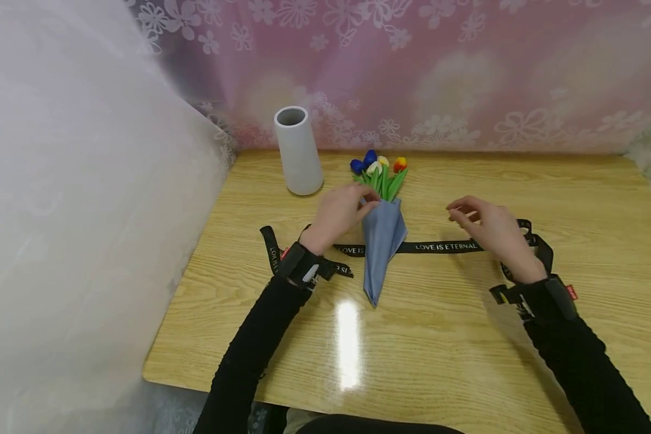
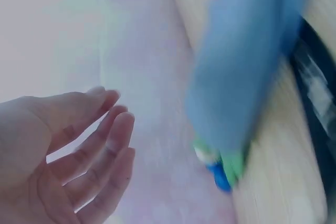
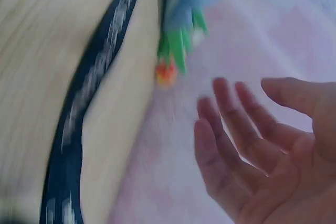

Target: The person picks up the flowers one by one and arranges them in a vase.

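Observation:
A bouquet of tulips (image 1: 386,175) in blue, white, yellow and orange-red lies wrapped in blue-grey paper (image 1: 382,235), its narrow end toward me. Under the wrap runs a black ribbon (image 1: 439,247) printed with "LOVE IS ETERNAL". My left hand (image 1: 340,212) hovers over the wrap's left side in the head view; the left wrist view shows its relaxed fingers (image 2: 113,150) apart from the blue wrap. To the right, above the ribbon, my right hand (image 1: 493,229) holds nothing, with loosely bent fingers (image 3: 231,124) and the thumb apart from them.
Behind my left hand stands a white vase (image 1: 299,154), upright on the wooden table (image 1: 439,349). Loops of ribbon (image 1: 542,250) gather beside my right wrist, and another ribbon end (image 1: 270,244) lies at the left. A pink floral curtain (image 1: 439,78) hangs along the back edge.

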Action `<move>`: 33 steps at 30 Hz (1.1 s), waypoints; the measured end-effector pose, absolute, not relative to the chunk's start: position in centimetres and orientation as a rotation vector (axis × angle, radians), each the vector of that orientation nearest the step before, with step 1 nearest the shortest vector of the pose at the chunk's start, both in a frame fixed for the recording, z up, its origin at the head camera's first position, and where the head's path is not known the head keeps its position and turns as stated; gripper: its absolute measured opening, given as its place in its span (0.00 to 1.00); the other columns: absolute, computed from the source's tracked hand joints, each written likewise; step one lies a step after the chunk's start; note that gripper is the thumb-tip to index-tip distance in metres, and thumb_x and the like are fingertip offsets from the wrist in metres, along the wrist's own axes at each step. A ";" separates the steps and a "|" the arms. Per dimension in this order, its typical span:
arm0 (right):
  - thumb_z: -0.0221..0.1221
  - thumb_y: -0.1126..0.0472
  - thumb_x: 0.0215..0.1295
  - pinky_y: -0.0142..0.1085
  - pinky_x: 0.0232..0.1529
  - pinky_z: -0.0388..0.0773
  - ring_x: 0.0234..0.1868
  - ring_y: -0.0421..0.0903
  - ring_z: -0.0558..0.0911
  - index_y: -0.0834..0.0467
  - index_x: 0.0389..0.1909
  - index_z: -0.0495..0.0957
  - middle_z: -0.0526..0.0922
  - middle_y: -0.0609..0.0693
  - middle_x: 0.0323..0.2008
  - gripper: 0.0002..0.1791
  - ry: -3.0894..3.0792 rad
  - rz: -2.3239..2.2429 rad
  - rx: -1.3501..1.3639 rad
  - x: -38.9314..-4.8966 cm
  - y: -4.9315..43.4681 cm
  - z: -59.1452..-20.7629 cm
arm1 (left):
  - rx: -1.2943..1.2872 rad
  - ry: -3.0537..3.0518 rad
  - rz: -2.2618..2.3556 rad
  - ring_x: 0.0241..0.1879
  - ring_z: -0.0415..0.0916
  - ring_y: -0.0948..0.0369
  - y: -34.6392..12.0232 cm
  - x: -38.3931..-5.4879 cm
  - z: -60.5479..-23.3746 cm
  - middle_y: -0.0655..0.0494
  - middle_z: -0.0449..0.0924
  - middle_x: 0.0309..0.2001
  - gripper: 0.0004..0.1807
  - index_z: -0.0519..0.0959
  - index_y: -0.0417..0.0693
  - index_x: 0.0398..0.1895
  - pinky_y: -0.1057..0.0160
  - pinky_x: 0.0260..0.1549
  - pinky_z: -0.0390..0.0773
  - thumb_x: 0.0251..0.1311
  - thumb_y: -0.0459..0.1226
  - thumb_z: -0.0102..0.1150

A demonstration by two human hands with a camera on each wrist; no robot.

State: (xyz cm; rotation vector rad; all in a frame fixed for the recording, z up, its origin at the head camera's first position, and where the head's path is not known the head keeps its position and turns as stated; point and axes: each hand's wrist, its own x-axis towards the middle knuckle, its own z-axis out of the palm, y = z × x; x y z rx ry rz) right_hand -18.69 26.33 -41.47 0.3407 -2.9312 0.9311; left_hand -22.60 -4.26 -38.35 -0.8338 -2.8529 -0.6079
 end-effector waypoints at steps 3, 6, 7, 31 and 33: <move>0.51 0.43 0.78 0.47 0.27 0.77 0.30 0.50 0.83 0.61 0.56 0.79 0.85 0.59 0.40 0.25 -3.047 0.947 0.407 -20.6 23.5 -43.0 | -0.889 -2.849 -0.563 0.38 0.81 0.63 -1.6 -23.1 -38.4 0.56 0.83 0.47 0.12 0.86 0.56 0.50 0.67 0.32 0.78 0.73 0.46 0.57; 0.55 0.46 0.77 0.40 0.26 0.77 0.26 0.49 0.82 0.65 0.54 0.80 0.86 0.59 0.36 0.25 -3.169 0.977 0.454 -21.6 21.1 -43.4 | -0.913 -2.880 -0.511 0.39 0.79 0.63 0.2 -23.7 -39.4 0.57 0.80 0.50 0.13 0.84 0.56 0.53 0.67 0.32 0.78 0.74 0.47 0.56; 0.56 0.47 0.76 0.38 0.25 0.76 0.25 0.48 0.81 0.65 0.52 0.80 0.86 0.58 0.34 0.23 -3.200 0.965 0.456 -21.9 20.5 -43.7 | -0.913 -2.890 -0.497 0.39 0.79 0.62 0.6 -23.8 -39.8 0.56 0.80 0.50 0.13 0.84 0.56 0.54 0.66 0.33 0.78 0.74 0.47 0.57; 0.56 0.54 0.77 0.39 0.31 0.81 0.30 0.51 0.85 0.61 0.44 0.77 0.84 0.58 0.41 0.12 -3.176 1.176 0.327 -20.3 22.2 -41.9 | -0.741 -3.031 -0.554 0.32 0.75 0.59 -0.8 -24.9 -42.5 0.49 0.72 0.55 0.31 0.76 0.54 0.66 0.62 0.31 0.79 0.65 0.59 0.62; 0.55 0.55 0.77 0.38 0.30 0.79 0.31 0.53 0.86 0.61 0.44 0.77 0.84 0.60 0.44 0.12 -3.170 1.163 0.312 -20.0 22.6 -41.5 | -0.735 -3.039 -0.577 0.34 0.76 0.58 -1.2 -24.9 -42.6 0.48 0.71 0.55 0.31 0.76 0.52 0.65 0.61 0.33 0.79 0.65 0.59 0.61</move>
